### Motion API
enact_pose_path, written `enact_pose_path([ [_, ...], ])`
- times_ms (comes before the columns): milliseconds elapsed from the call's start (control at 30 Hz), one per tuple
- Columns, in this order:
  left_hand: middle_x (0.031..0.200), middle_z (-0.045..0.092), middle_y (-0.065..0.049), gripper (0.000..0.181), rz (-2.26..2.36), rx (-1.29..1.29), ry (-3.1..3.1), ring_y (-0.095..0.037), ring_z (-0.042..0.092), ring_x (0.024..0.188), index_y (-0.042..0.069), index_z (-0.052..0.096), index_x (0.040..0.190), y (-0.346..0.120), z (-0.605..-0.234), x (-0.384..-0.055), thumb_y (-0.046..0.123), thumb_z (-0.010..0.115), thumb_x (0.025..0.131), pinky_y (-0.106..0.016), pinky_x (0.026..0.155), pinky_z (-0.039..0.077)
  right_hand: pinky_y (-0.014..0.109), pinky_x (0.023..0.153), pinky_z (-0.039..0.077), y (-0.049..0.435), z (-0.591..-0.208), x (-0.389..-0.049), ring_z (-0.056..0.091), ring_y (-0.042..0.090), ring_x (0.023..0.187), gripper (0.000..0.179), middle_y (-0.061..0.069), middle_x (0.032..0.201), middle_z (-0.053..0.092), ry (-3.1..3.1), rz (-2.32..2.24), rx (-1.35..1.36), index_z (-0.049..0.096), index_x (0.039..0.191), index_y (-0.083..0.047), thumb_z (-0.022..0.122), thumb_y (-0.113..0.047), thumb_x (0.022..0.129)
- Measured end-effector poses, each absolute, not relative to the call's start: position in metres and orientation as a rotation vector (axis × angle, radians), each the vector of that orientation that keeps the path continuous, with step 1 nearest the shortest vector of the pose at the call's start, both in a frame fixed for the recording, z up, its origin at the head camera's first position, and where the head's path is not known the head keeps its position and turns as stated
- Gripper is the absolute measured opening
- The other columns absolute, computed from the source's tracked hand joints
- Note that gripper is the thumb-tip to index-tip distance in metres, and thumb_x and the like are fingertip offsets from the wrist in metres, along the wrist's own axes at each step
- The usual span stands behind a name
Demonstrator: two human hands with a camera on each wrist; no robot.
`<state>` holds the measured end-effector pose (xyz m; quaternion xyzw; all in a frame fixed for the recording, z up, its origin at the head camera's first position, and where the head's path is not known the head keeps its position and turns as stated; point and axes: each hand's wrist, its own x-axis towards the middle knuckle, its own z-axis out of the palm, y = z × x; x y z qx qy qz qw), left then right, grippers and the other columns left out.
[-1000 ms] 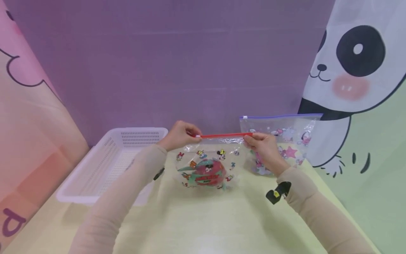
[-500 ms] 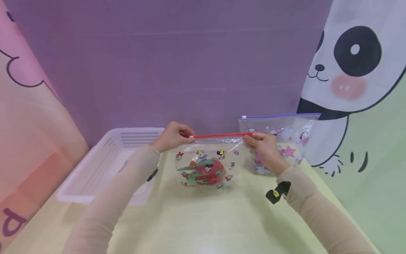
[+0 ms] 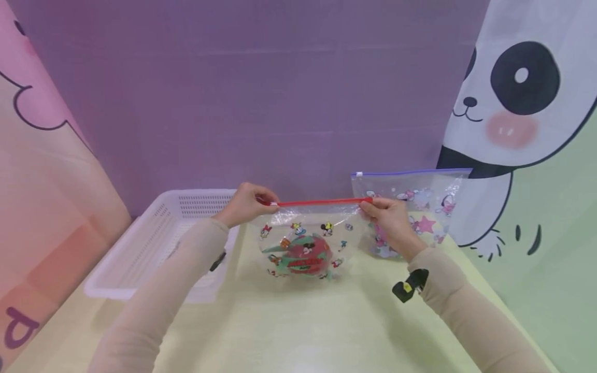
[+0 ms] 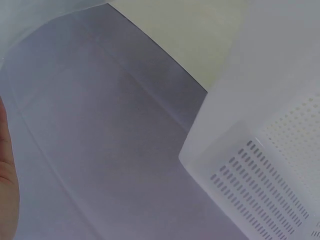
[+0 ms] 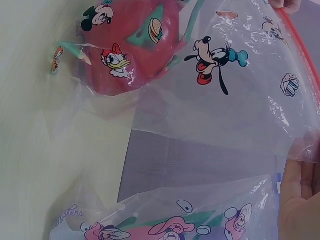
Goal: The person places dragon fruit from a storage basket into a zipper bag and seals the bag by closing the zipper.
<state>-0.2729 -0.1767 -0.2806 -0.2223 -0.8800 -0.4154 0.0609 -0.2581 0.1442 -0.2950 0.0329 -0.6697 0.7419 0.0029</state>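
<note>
A clear zipper bag [image 3: 298,220] with cartoon prints hangs between my two hands, its red zipper [image 3: 322,202] stretched straight across the top. My left hand [image 3: 244,204] pinches the white slider [image 3: 274,204] at the zipper's left end. At the opposite end, the fingers of my right hand [image 3: 392,217] pinch the corner. Inside the bag lies a red, rounded thing [image 5: 130,45] with green parts, low against the table. Only an edge of the left hand [image 4: 7,190] shows in the left wrist view.
A white perforated basket [image 3: 109,293] stands on the table at the left, partly behind the left forearm. Behind the right hand stands a second clear bag [image 3: 450,189] with a purple zipper and pink prints. A purple backdrop [image 3: 298,103] rises behind the table [image 3: 298,331].
My left hand has slid left along the red zipper, taking the white slider with it to the end. The right hand stays at its corner.
</note>
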Motion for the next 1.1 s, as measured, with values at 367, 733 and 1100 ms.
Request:
enact_pose_path([
  [367,0.085,0.069,-0.007,0.015,-1.385,-0.569,-2.651,-0.018,0.063,0.073,0.008,0.071,0.089,-0.185,-0.286,-0.273,0.014,0.074,0.075,-0.033,0.069,0.055,0.015,0.073,0.052,0.143,-0.294,-0.259,0.064,0.006,0.074,0.020,-0.007,0.075,0.067,-2.108,2.319,0.080,0.068,0.069,-0.021,0.065,-0.006,0.083],
  [733,0.086,0.069,-0.008,0.019,-1.535,-0.493,-2.610,-0.015,0.064,0.075,0.006,0.070,0.091,-0.187,-0.291,-0.270,0.015,0.074,0.075,-0.030,0.069,0.054,0.016,0.070,0.053,0.145,-0.298,-0.260,0.064,0.002,0.069,0.025,-0.010,0.072,0.066,-2.146,2.247,0.041,0.067,0.068,-0.023,0.062,-0.005,0.085],
  [1100,0.090,0.069,-0.007,0.025,-1.599,-0.416,-2.584,-0.013,0.063,0.078,0.006,0.069,0.094,-0.188,-0.294,-0.262,0.018,0.075,0.074,-0.025,0.070,0.053,0.015,0.070,0.052,0.149,-0.300,-0.261,0.065,0.002,0.068,0.020,-0.010,0.071,0.067,-2.174,2.243,0.017,0.068,0.070,-0.024,0.065,-0.011,0.084],
])
